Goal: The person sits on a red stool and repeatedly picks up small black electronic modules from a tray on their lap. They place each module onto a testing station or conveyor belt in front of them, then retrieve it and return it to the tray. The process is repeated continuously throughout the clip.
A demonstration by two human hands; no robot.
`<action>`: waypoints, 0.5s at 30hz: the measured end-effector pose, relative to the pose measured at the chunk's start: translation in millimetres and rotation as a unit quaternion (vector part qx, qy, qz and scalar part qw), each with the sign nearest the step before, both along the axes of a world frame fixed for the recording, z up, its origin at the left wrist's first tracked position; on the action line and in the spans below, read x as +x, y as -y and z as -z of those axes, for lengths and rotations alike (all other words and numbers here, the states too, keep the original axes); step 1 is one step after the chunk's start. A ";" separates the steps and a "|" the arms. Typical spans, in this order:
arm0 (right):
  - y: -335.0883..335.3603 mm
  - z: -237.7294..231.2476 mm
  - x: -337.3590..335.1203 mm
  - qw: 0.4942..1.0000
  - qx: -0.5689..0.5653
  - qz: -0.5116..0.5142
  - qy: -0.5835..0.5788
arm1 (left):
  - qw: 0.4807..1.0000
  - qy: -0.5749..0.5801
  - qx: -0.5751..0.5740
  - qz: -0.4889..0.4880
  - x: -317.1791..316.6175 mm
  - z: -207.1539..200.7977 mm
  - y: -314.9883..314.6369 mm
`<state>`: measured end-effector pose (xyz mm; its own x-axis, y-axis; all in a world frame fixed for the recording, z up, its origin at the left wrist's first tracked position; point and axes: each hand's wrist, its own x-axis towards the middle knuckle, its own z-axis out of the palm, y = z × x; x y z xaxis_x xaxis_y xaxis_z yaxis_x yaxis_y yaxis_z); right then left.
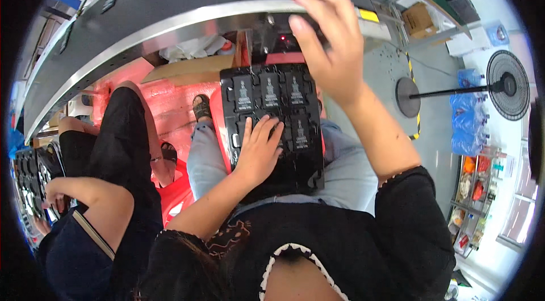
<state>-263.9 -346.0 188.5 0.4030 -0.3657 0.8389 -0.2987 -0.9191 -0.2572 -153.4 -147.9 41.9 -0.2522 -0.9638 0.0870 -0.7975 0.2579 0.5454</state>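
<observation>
A black plastic tray point(229, 91) rests on my lap, with moulded pockets that hold several flat black pieces point(269, 91) with pale print, like battery packs. My left hand point(258, 150) lies over the tray's middle, palm down. Its fingers are apart and the tips touch a piece in the middle row, which they partly cover. Beyond the tray, my right hand point(335, 45) is raised in front of the metal edge of the workbench point(227, 9). Its fingers and thumb are spread, and nothing shows between them.
On the left sits another person point(108, 187) with a hand at similar black trays point(28, 176). Under the bench are cardboard point(193, 69) and red plastic sheeting point(170, 111). To the right stand a black fan point(507, 85), shelves point(474, 204) and blue-wrapped bottles point(468, 114).
</observation>
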 end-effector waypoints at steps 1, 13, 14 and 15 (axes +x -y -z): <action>20.9 -8.4 15.4 0.999 -0.047 -0.010 -0.013 | 1.000 -0.014 0.022 -0.001 4.9 -6.6 5.7; 171.5 -90.9 105.4 0.827 0.277 0.034 -0.489 | 0.989 -0.106 -0.059 0.084 38.4 -44.5 31.2; 185.2 -69.9 111.1 0.851 0.225 0.048 -0.473 | 0.979 -0.142 -0.122 0.080 55.0 -61.4 44.9; 177.1 -64.7 102.9 0.875 0.158 0.085 -0.449 | 0.974 -0.146 -0.163 0.060 74.6 -87.4 65.0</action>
<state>-161.0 -523.1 253.3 0.7656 -0.6408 0.0569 -0.6361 -0.7673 -0.0817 -78.8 -212.9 129.3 -0.2799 -0.8380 0.4684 -0.5738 0.5372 0.6181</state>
